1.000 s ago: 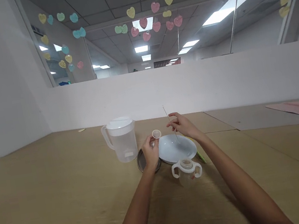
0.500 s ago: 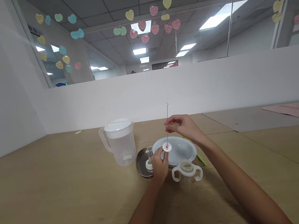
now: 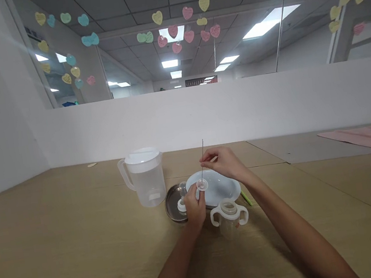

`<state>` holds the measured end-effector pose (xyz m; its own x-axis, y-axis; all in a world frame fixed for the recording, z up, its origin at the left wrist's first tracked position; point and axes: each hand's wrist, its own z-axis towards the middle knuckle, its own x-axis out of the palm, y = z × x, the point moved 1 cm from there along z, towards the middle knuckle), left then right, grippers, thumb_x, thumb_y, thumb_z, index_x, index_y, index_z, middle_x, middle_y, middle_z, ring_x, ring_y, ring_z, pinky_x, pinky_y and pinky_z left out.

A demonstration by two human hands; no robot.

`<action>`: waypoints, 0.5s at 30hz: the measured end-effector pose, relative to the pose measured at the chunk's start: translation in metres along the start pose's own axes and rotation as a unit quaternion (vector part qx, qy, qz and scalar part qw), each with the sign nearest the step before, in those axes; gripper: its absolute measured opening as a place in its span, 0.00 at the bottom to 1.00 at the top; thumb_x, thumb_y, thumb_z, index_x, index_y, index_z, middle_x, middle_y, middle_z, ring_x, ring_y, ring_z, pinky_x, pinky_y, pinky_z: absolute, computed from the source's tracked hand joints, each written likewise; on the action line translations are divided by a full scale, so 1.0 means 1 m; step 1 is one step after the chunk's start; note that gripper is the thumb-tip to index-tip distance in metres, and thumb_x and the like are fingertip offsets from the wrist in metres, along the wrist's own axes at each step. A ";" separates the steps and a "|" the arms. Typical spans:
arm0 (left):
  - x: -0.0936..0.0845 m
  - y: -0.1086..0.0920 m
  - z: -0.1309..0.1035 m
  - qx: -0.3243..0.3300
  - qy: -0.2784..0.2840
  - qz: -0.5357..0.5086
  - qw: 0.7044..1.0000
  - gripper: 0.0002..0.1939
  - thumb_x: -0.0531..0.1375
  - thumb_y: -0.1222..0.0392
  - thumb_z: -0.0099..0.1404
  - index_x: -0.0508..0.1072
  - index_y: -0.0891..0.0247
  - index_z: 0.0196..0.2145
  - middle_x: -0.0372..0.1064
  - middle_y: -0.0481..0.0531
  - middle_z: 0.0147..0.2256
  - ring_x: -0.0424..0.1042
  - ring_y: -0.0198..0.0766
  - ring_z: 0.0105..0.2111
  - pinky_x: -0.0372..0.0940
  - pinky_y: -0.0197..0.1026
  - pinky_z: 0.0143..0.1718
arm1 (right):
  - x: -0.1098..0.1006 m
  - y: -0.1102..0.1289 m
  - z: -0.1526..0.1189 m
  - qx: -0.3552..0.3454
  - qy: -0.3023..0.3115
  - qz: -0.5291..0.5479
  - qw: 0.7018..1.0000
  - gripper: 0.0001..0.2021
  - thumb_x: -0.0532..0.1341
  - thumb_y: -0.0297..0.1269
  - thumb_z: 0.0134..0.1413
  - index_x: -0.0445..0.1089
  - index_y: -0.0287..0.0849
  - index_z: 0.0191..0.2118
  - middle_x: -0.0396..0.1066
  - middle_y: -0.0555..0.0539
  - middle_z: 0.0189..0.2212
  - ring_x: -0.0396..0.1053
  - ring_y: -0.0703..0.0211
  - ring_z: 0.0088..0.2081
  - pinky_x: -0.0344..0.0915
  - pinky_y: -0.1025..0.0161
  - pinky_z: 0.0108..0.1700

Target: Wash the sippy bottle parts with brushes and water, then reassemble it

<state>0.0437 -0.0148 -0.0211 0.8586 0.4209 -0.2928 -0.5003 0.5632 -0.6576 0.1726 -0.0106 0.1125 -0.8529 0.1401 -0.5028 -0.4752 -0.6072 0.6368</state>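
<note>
Pinched between the fingers of my left hand [image 3: 194,205] is a small round whitish bottle part [image 3: 202,184], its rimmed face turned up toward me. My right hand [image 3: 222,160] grips a thin wire brush [image 3: 202,149] by its shaft. The top of the wire stands above my fingers; its lower end goes into the middle of the round part, and any bristles are hidden. Just behind both hands lies a pale blue oval basin [image 3: 223,187]. A clear bottle [image 3: 229,219] with two white handles stands upright and uncapped in front of it.
On the left, a lidded translucent pitcher [image 3: 147,178] stands beside a metal tray [image 3: 174,211], where a clear nipple with a white collar [image 3: 181,205] rests. A green stick-like thing [image 3: 246,198] lies right of the basin. Pink cloth [image 3: 365,141] lies at the far right.
My right hand has moved slightly down and left, and the wire sits lower, its top end turned. The round part is tilted a little differently. The whole view has shifted slightly.
</note>
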 end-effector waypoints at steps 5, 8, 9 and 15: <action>0.001 -0.001 0.000 -0.020 -0.029 -0.012 0.999 0.14 0.49 0.54 0.65 0.70 0.64 0.35 0.71 0.54 0.34 0.68 0.40 0.34 0.62 0.40 0.37 | -0.005 0.014 -0.010 -0.030 0.009 -0.079 0.996 0.03 0.60 0.31 0.45 0.72 0.41 0.26 0.74 0.49 0.26 0.70 0.61 0.30 0.64 0.66 0.35; -0.001 -0.004 0.001 -0.019 -0.042 -0.022 0.999 0.14 0.49 0.54 0.65 0.70 0.64 0.36 0.71 0.55 0.34 0.68 0.40 0.34 0.61 0.40 0.37 | -0.008 0.016 -0.012 -0.038 -0.017 -0.098 0.994 0.04 0.59 0.31 0.46 0.72 0.41 0.27 0.74 0.49 0.26 0.70 0.61 0.30 0.64 0.66 0.35; -0.001 -0.006 0.002 -0.018 -0.042 -0.025 0.999 0.14 0.49 0.54 0.65 0.70 0.64 0.36 0.71 0.55 0.34 0.68 0.40 0.35 0.61 0.40 0.37 | -0.009 0.016 -0.012 -0.038 -0.023 -0.101 0.994 0.04 0.59 0.31 0.46 0.72 0.41 0.27 0.74 0.48 0.26 0.70 0.61 0.30 0.64 0.66 0.34; -0.001 -0.012 0.001 0.005 -0.021 -0.009 1.000 0.14 0.48 0.55 0.65 0.70 0.63 0.36 0.71 0.54 0.34 0.68 0.39 0.35 0.61 0.39 0.38 | -0.016 0.020 -0.015 -0.039 -0.012 -0.117 0.992 0.04 0.58 0.30 0.45 0.70 0.41 0.26 0.73 0.49 0.26 0.69 0.62 0.28 0.62 0.68 0.31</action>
<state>0.0486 -0.0206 -0.0123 0.8618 0.4401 -0.2520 -0.4866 0.5772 -0.6558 0.1802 -0.0371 0.1246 -0.7270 0.3012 -0.6171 -0.6429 -0.6143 0.4575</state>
